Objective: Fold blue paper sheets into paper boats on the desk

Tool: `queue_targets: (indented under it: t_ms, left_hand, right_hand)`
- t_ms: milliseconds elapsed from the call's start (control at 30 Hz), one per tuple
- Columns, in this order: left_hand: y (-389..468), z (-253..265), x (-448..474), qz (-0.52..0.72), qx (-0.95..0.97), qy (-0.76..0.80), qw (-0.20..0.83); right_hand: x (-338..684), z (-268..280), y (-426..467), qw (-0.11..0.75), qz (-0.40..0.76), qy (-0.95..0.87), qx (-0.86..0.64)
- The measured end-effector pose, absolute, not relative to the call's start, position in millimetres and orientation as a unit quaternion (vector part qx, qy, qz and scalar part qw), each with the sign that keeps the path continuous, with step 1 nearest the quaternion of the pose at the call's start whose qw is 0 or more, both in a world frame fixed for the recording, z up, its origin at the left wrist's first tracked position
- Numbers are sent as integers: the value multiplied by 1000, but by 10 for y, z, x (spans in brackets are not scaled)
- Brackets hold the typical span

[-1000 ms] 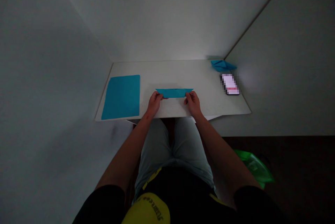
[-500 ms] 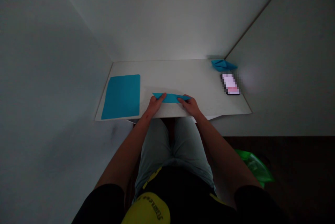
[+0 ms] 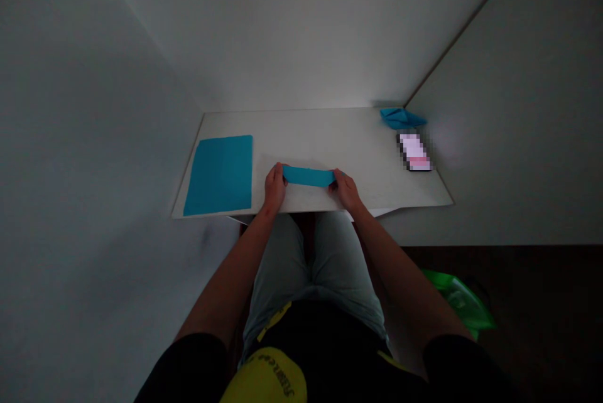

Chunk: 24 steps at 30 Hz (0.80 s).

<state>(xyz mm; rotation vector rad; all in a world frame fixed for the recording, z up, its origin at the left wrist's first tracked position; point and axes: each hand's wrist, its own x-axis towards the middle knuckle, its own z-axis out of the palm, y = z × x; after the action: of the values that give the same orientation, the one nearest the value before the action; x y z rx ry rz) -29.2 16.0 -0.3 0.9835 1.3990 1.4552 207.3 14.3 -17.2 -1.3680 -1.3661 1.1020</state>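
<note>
From the head camera, a folded blue paper strip (image 3: 308, 176) lies on the white table (image 3: 330, 136), near its front edge. The left hand (image 3: 274, 184) pinches the strip's left end and the right hand (image 3: 345, 186) pinches its right end — the two hands apart, the strip stretched between them. A flat blue sheet (image 3: 220, 173) lies to the left. At the far right corner sit a folded blue paper shape (image 3: 400, 118) and a phone (image 3: 415, 151) — well apart from the hands.
</note>
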Motion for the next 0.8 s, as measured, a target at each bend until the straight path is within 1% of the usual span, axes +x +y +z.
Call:
queue_targets:
  t_ms: [133, 300, 533, 700, 800]
  left_hand:
    - [136, -4, -321, 597, 421, 550, 405]
    - [140, -38, -355, 596, 458, 543, 374]
    - [131, -30, -323, 560, 488, 566, 358]
    - [123, -10, -324, 539, 516, 568, 347]
    - [127, -31, -337, 531, 521, 571, 347]
  right_hand:
    - [2070, -162, 127, 475, 443, -562, -511]
    - [2106, -198, 61, 484, 426, -575, -503]
    - [2264, -146, -109, 431, 307, -704, -474]
    - [2434, -74, -184, 389, 274, -743, -471]
    - [2530, 22, -167, 356, 265, -780, -442]
